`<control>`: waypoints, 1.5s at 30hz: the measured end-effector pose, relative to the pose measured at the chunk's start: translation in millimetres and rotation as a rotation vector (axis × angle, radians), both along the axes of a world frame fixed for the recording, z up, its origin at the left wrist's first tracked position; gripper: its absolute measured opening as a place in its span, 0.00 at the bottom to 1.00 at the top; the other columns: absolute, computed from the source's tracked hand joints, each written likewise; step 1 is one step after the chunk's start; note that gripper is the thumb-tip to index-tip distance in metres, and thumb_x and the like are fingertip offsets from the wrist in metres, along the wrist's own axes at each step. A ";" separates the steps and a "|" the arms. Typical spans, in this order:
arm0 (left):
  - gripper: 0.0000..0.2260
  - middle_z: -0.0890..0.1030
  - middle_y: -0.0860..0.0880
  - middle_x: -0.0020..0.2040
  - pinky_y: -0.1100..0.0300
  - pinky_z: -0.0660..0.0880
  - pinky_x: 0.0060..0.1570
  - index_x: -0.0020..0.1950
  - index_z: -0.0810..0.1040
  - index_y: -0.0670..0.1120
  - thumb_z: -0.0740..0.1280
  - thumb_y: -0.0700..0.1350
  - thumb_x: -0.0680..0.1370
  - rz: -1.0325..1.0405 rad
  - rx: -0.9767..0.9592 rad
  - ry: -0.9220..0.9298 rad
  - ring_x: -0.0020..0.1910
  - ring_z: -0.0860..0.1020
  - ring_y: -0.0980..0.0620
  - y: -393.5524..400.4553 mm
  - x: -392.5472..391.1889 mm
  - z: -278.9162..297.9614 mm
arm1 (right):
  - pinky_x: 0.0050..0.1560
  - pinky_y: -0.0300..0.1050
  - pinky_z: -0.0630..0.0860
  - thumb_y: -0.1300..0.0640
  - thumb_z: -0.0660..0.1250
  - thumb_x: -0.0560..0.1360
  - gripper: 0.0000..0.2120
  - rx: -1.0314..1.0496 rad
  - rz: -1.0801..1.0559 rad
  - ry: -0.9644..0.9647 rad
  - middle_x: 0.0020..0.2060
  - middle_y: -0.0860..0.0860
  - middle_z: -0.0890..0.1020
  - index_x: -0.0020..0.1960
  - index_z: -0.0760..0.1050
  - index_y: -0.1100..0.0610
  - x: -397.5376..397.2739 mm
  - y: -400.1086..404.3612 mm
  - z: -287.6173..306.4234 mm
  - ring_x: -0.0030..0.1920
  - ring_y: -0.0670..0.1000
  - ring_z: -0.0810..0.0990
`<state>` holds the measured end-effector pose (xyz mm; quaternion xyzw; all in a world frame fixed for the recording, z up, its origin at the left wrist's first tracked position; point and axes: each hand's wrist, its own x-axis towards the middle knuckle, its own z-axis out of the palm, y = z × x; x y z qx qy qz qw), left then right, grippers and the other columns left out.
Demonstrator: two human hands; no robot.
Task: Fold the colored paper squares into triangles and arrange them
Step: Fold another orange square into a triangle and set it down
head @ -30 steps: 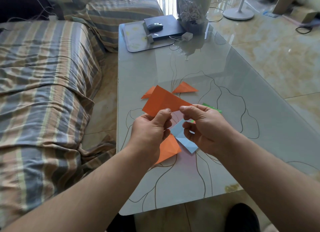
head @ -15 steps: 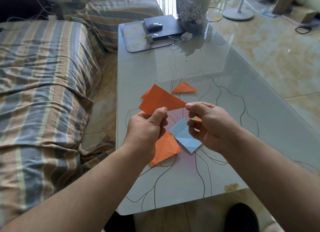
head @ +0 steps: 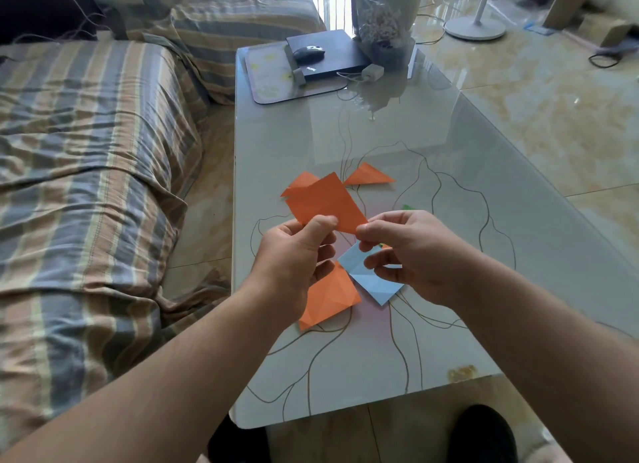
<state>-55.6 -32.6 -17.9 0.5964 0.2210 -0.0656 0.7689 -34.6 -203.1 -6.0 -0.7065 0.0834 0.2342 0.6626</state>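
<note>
A glossy glass-topped table [head: 432, 172] printed with thin brown flower outlines is set beside a sofa draped in wrinkled striped cloth [head: 86, 186], on a polished marble-patterned floor. Compared with half a second ago, the orange paper sheet [head: 326, 201] is seen turned steeper, with its far corner raised toward the far end of the table, and the hands are drawn a little closer together under it.

The sheet is matte and thin, a creased four-sided piece held above the table. Its near edge is pinched between the thumb and curled fingers of the left hand [head: 294, 255], while its near right corner is pinched at the fingertips of the right hand [head: 411, 251]; both hands are thus closed on the same sheet.

On the table beneath the hands, a flat orange paper piece with crossing creases [head: 332, 298] is partly covered by the left hand, and a light blue creased paper square [head: 371, 279] is laid just beside it, partly under the right hand. Beyond the held sheet, a small folded orange triangle [head: 368, 177] is laid flat, and another orange folded piece [head: 299, 184] is partly hidden behind the sheet. A sliver of green paper [head: 408, 207] is visible past the right hand.
</note>
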 end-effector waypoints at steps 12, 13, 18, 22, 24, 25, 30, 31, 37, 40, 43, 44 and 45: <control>0.03 0.84 0.51 0.37 0.55 0.78 0.43 0.45 0.82 0.46 0.73 0.43 0.78 -0.079 -0.021 0.031 0.37 0.79 0.54 -9.6 -4.6 -6.7 | 0.39 0.45 0.77 0.55 0.74 0.78 0.05 0.029 -0.057 -0.045 0.36 0.49 0.85 0.45 0.83 0.56 -5.3 9.6 -7.1 0.33 0.48 0.82; 0.03 0.84 0.51 0.37 0.55 0.77 0.43 0.45 0.82 0.46 0.74 0.43 0.78 -0.065 -0.037 0.041 0.38 0.79 0.53 -9.8 -4.2 -6.5 | 0.39 0.45 0.77 0.55 0.74 0.78 0.05 0.022 -0.067 -0.052 0.36 0.49 0.85 0.45 0.83 0.56 -5.1 9.8 -7.4 0.34 0.49 0.82; 0.06 0.82 0.50 0.36 0.55 0.77 0.43 0.42 0.80 0.47 0.74 0.43 0.78 -0.036 -0.063 0.034 0.38 0.78 0.52 -4.6 -0.5 -5.0 | 0.38 0.43 0.77 0.55 0.74 0.78 0.06 0.008 -0.107 -0.065 0.34 0.47 0.84 0.44 0.82 0.55 -3.1 10.4 -8.1 0.34 0.48 0.82; 0.07 0.82 0.50 0.37 0.53 0.78 0.45 0.41 0.79 0.48 0.72 0.43 0.79 -0.034 -0.079 0.038 0.41 0.79 0.51 -2.5 0.8 -4.1 | 0.38 0.44 0.78 0.55 0.74 0.78 0.06 0.007 -0.103 -0.071 0.35 0.48 0.84 0.44 0.82 0.55 -3.1 10.6 -8.5 0.34 0.49 0.82; 0.07 0.82 0.50 0.38 0.52 0.78 0.45 0.42 0.79 0.49 0.72 0.42 0.79 0.015 -0.106 0.038 0.41 0.80 0.50 2.2 4.4 -2.4 | 0.39 0.44 0.77 0.56 0.74 0.78 0.06 0.019 -0.110 -0.072 0.34 0.48 0.84 0.43 0.82 0.55 -2.6 11.4 -7.7 0.34 0.49 0.81; 0.07 0.82 0.50 0.38 0.52 0.78 0.45 0.42 0.78 0.49 0.72 0.42 0.79 0.037 -0.114 0.033 0.42 0.80 0.49 4.9 5.9 -1.5 | 0.39 0.44 0.77 0.56 0.74 0.78 0.06 0.023 -0.111 -0.072 0.34 0.48 0.84 0.43 0.82 0.55 -2.4 11.7 -7.3 0.34 0.50 0.81; 0.04 0.81 0.49 0.39 0.52 0.79 0.45 0.47 0.78 0.48 0.72 0.43 0.80 0.092 -0.121 0.031 0.40 0.80 0.49 7.7 5.0 -0.4 | 0.39 0.45 0.78 0.56 0.74 0.78 0.06 0.005 -0.103 -0.071 0.34 0.48 0.84 0.43 0.81 0.55 -2.3 11.7 -7.4 0.35 0.50 0.81; 0.03 0.80 0.49 0.39 0.52 0.79 0.44 0.49 0.78 0.48 0.71 0.44 0.80 0.105 -0.122 0.034 0.41 0.80 0.49 8.3 5.2 -0.8 | 0.39 0.44 0.77 0.56 0.74 0.78 0.06 0.002 -0.108 -0.069 0.34 0.49 0.83 0.43 0.81 0.55 -1.8 11.0 -7.3 0.35 0.50 0.81; 0.06 0.80 0.50 0.37 0.54 0.79 0.43 0.51 0.79 0.45 0.68 0.47 0.82 0.114 -0.090 0.024 0.38 0.80 0.50 6.9 4.6 -1.8 | 0.39 0.44 0.78 0.57 0.74 0.78 0.05 -0.004 -0.137 -0.048 0.34 0.50 0.83 0.44 0.81 0.56 -1.9 8.3 -5.8 0.34 0.50 0.80; 0.06 0.80 0.50 0.38 0.54 0.80 0.41 0.51 0.78 0.46 0.68 0.47 0.83 0.133 -0.062 0.015 0.39 0.81 0.51 6.2 4.2 -3.6 | 0.40 0.45 0.77 0.55 0.74 0.77 0.06 -0.008 -0.136 -0.034 0.35 0.50 0.83 0.44 0.82 0.57 -2.0 8.6 -5.0 0.33 0.50 0.80; 0.06 0.79 0.50 0.38 0.54 0.79 0.40 0.49 0.77 0.46 0.68 0.47 0.82 0.185 -0.064 0.009 0.39 0.80 0.51 8.2 6.2 -3.9 | 0.39 0.45 0.76 0.49 0.75 0.77 0.11 -0.003 -0.118 -0.039 0.34 0.49 0.83 0.42 0.81 0.55 -3.0 7.5 -5.0 0.32 0.49 0.80; 0.06 0.79 0.50 0.38 0.54 0.79 0.39 0.48 0.77 0.46 0.68 0.47 0.82 0.196 -0.062 0.008 0.39 0.80 0.51 8.6 6.7 -4.0 | 0.38 0.45 0.76 0.49 0.76 0.76 0.11 -0.002 -0.114 -0.042 0.34 0.49 0.82 0.41 0.80 0.55 -3.4 7.2 -5.1 0.32 0.49 0.79; 0.06 0.79 0.50 0.38 0.54 0.79 0.39 0.48 0.77 0.46 0.68 0.47 0.82 0.203 -0.056 0.008 0.39 0.80 0.50 9.2 7.3 -4.4 | 0.38 0.45 0.76 0.49 0.76 0.76 0.12 0.002 -0.113 -0.043 0.33 0.50 0.81 0.40 0.79 0.55 -3.6 6.9 -5.1 0.32 0.49 0.79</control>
